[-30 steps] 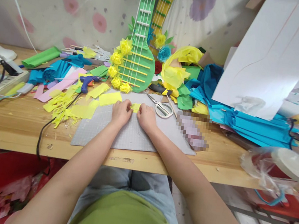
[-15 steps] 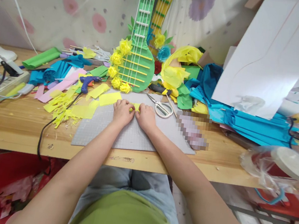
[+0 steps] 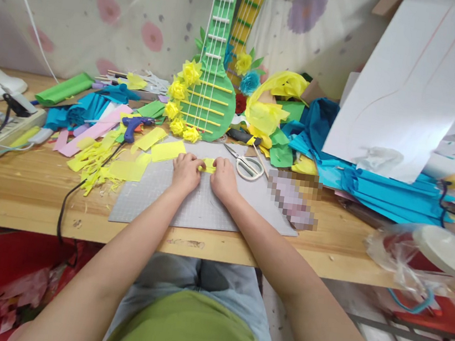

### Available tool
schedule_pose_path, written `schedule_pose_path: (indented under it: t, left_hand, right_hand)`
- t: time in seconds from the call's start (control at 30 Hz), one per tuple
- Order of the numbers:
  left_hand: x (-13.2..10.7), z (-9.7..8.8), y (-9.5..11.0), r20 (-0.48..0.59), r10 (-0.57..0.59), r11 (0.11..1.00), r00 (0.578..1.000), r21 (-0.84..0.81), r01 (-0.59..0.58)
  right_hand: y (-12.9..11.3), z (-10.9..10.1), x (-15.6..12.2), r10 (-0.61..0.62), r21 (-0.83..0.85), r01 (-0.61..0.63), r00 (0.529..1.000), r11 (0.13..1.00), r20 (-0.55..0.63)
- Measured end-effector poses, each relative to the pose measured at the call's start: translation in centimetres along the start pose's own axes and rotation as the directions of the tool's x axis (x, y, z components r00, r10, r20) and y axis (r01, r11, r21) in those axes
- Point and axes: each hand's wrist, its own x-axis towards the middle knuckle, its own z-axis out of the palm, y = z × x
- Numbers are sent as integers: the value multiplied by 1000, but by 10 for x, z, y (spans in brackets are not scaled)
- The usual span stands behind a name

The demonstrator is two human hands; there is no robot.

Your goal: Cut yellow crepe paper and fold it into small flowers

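A small strip of yellow crepe paper (image 3: 208, 165) lies low over the grey cutting mat (image 3: 156, 200). My left hand (image 3: 186, 172) pinches its left end, and my right hand (image 3: 223, 179) grips the other end. The fingertips are partly hidden behind the knuckles. Just left of my left hand a flat yellow paper piece (image 3: 168, 151) rests on the mat. Scissors with pale handles (image 3: 249, 168) lie to the right of my right hand, blades pointing up and left.
A green paper-covered guitar (image 3: 209, 101) with yellow flowers stands behind the mat. To the left are a blue glue gun (image 3: 132, 126) and fringed yellow scraps (image 3: 94, 164). Blue crepe paper (image 3: 392, 192) and a white board (image 3: 398, 86) are on the right.
My hands have moved slightly apart, the right one a little to the right. More of the yellow strip shows between them. The other things have stayed put.
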Motion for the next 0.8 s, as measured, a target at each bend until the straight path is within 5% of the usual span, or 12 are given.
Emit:
schedule_pose_path:
  t: [0.27, 0.43, 0.6, 0.8]
  left_hand:
    - [0, -6, -3, -70, 23, 996, 997, -89, -29]
    - [15, -12, -11, -145, -98, 972, 984, -225, 64]
    - [44, -16, -11, 129, -91, 983, 987, -149, 110]
    - [68, -18, 1, 440, -1, 995, 898, 91, -44]
  right_hand:
    - [8, 2, 2, 39, 132, -31, 998, 991, -57]
    - [19, -2, 5, 137, 375, -95, 986, 922, -89]
    - [25, -5, 8, 253, 496, -167, 961, 852, -111]
    - [26, -5, 7, 225, 528, -133, 968, 839, -114]
